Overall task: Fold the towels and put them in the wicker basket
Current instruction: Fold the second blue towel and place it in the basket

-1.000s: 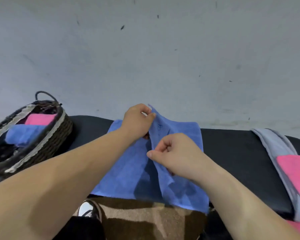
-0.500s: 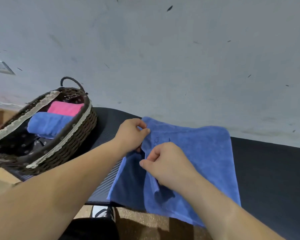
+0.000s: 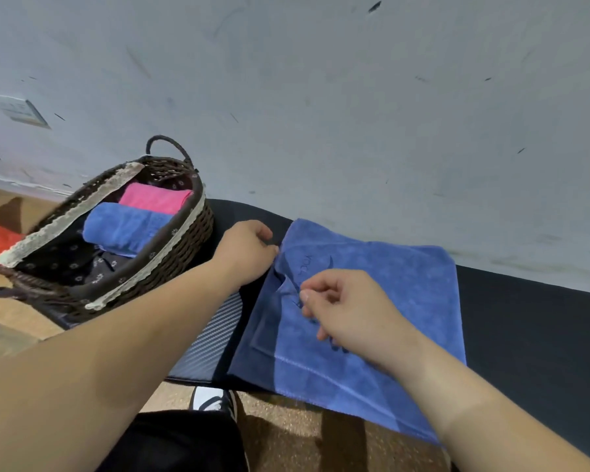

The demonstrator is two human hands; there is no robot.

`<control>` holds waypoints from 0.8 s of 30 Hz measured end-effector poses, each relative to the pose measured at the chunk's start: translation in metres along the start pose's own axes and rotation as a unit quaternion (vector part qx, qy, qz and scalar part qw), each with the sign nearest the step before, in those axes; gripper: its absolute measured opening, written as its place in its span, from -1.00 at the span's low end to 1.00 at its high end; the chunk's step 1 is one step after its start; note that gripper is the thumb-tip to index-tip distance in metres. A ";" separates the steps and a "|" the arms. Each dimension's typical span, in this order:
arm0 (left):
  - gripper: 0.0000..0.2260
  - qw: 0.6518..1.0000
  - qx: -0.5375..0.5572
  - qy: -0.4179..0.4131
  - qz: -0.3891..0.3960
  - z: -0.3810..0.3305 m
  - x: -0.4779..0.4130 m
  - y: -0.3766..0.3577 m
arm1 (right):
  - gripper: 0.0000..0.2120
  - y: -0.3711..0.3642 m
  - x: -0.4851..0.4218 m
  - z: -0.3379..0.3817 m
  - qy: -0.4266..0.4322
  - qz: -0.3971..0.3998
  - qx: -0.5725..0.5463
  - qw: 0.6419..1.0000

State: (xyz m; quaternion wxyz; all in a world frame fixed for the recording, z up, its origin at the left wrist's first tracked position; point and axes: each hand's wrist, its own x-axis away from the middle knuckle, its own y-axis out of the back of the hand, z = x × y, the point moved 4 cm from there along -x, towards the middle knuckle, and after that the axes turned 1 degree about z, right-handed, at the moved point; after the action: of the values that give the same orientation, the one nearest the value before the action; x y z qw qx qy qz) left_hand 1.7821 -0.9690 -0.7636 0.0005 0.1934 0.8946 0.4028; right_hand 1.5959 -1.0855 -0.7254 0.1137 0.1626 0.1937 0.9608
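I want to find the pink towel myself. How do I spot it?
Find the dark brown wicker basket with the lace trim, at the left end of the black bench. Inside, the folded pink towel lies nearest the wall, beside a folded blue towel; it is the only pink thing.

A: The left hand (image 3: 244, 252) has its fingertips curled under at the upper left edge of the blue towel (image 3: 382, 301), so whether they pinch the cloth is hidden.

B: And the right hand (image 3: 346, 311), centre frame?

A: Its fingers fold into the palm over a crease; the grip can't be made out. The lettering on the towel beside it is too small to read.

B: The basket (image 3: 184, 240)?

A: Its lower left end runs behind the left forearm. The towels inside are partly hidden by the rim.

B: Bottom edge?

A: A shoe (image 3: 212, 398), mostly covered. The tabletop (image 3: 525, 335) is cut off at right.
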 end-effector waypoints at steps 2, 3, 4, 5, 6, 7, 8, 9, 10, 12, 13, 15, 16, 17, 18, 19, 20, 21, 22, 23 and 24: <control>-0.84 0.999 -0.039 -0.011 0.009 -0.002 0.011 0.005 | -0.86 0.020 0.002 -0.007 0.023 -0.057 0.108 0.992; -0.87 0.998 -0.059 -0.017 0.020 -0.004 0.019 0.005 | -0.87 0.029 0.004 -0.012 0.020 -0.069 0.166 0.983; -0.87 0.996 -0.085 -0.021 0.033 -0.008 0.028 0.003 | -0.82 0.038 0.008 -0.018 0.003 -0.069 0.233 0.970; -0.81 0.992 -0.111 -0.021 0.048 -0.010 0.037 0.000 | -0.71 0.046 0.012 -0.024 -0.028 -0.054 0.295 0.953; -0.71 0.989 -0.132 -0.018 0.058 -0.012 0.047 -0.003 | -0.60 0.052 0.018 -0.032 -0.069 -0.029 0.345 0.936; -0.59 0.988 -0.144 -0.013 0.060 -0.013 0.057 -0.006 | -0.51 0.057 0.023 -0.041 -0.104 -0.003 0.378 0.920; -0.50 0.987 -0.148 -0.008 0.057 -0.014 0.065 -0.008 | -0.42 0.059 0.029 -0.050 -0.126 0.028 0.396 0.909; -0.47 0.988 -0.149 -0.005 0.052 -0.013 0.072 -0.009 | -0.32 0.060 0.035 -0.059 -0.133 0.059 0.402 0.904; -0.48 0.987 -0.150 -0.005 0.053 -0.012 0.077 -0.011 | -0.21 0.059 0.041 -0.068 -0.133 0.089 0.401 0.902; -0.52 0.986 -0.149 -0.015 0.067 -0.010 0.087 -0.016 | -0.11 0.057 0.052 -0.082 -0.125 0.134 0.411 0.893; -0.53 0.987 -0.141 -0.023 0.070 -0.010 0.090 -0.019 | -0.11 0.058 0.057 -0.088 -0.122 0.142 0.421 0.887; -0.56 0.991 -0.110 -0.040 0.064 -0.015 0.095 -0.024 | -0.12 0.064 0.065 -0.095 -0.133 0.140 0.429 0.882; -0.57 0.993 -0.093 -0.047 0.061 -0.019 0.097 -0.028 | -0.12 0.069 0.068 -0.099 -0.149 0.138 0.430 0.880; -0.57 0.994 -0.076 -0.050 0.061 -0.024 0.100 -0.031 | -0.11 0.074 0.072 -0.103 -0.169 0.138 0.428 0.877; -0.58 0.995 -0.058 -0.054 0.062 -0.029 0.102 -0.036 | -0.10 0.080 0.076 -0.106 -0.190 0.140 0.424 0.875; -0.59 0.996 -0.042 -0.056 0.063 -0.033 0.105 -0.040 | -0.09 0.085 0.079 -0.110 -0.208 0.141 0.419 0.873; -0.59 0.996 -0.028 -0.056 0.066 -0.036 0.107 -0.044 | -0.08 0.091 0.081 -0.112 -0.221 0.139 0.415 0.872; -0.60 0.996 -0.018 -0.053 0.072 -0.038 0.110 -0.047 | -0.08 0.095 0.082 -0.114 -0.229 0.134 0.410 0.872; -0.62 0.995 -0.007 -0.048 0.082 -0.038 0.112 -0.050 | -0.08 0.099 0.081 -0.113 -0.231 0.126 0.403 0.877; -0.65 0.995 0.007 -0.039 0.096 -0.036 0.114 -0.052 | -0.07 0.100 0.080 -0.112 -0.223 0.115 0.397 0.883; -0.70 0.993 0.025 -0.028 0.108 -0.033 0.116 -0.052 | -0.07 0.099 0.078 -0.108 -0.204 0.104 0.392 0.891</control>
State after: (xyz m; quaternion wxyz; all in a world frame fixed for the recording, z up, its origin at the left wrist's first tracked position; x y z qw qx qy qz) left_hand 1.6517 -0.9843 -0.7611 -0.0225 0.3005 0.8778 0.3724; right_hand 1.4704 -1.1887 -0.7577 -0.0232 0.4058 0.5092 0.7586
